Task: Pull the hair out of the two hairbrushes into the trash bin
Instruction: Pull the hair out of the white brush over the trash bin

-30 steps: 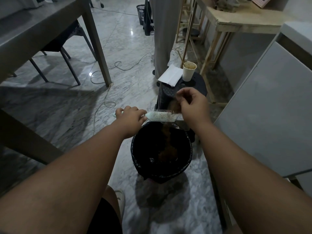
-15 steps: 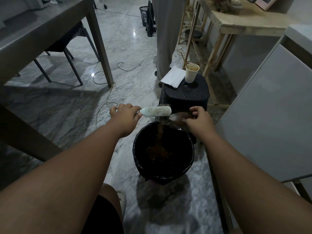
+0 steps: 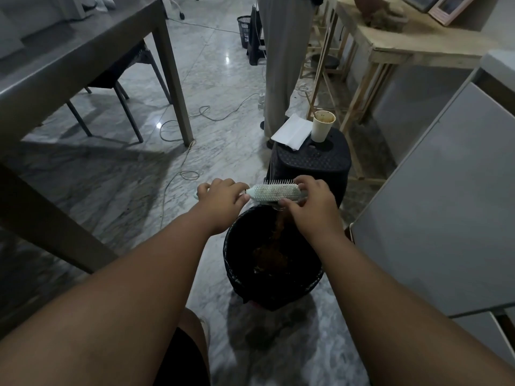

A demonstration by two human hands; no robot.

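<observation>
Right over the far rim of the trash bin [image 3: 274, 291] is where you've got the hairbrush [image 3: 274, 192], pale and round-barrelled, lying level with its bristles poking out all round. Your left hand [image 3: 221, 200] is closed round the handle end, knuckles up, wrist pretty straight. Your right hand [image 3: 310, 203] is curled over the other end of the barrel, fingers up top and thumb pressing in from below, so it's clamped on the brush head. Whether it's actually pinching any hair I can't tell, it's too small and dark down there.

Handling-wise, I'd guess the brush is light and stiff, no risk of hurting it, but the bristles are pokey and will snag. The hair is the fiddly bit: soft, weightless, clingy, and it tends to wrap around the bristle bases. Best to take hold low, close to the barrel, and peel it along the bristles rather than yanking sideways. There's a reddish-brown clump [image 3: 271, 253] already sitting in the bin, so stuff is clearly landing where it should. Loose strands drift, so keep your hands close over the opening.

Only one brush shows up in view; I don't see the second one anywhere. The black stool [image 3: 312, 162] just behind the bin has a paper cup [image 3: 322, 126] and a folded paper [image 3: 292, 130] on it, so mind your elbows.
</observation>
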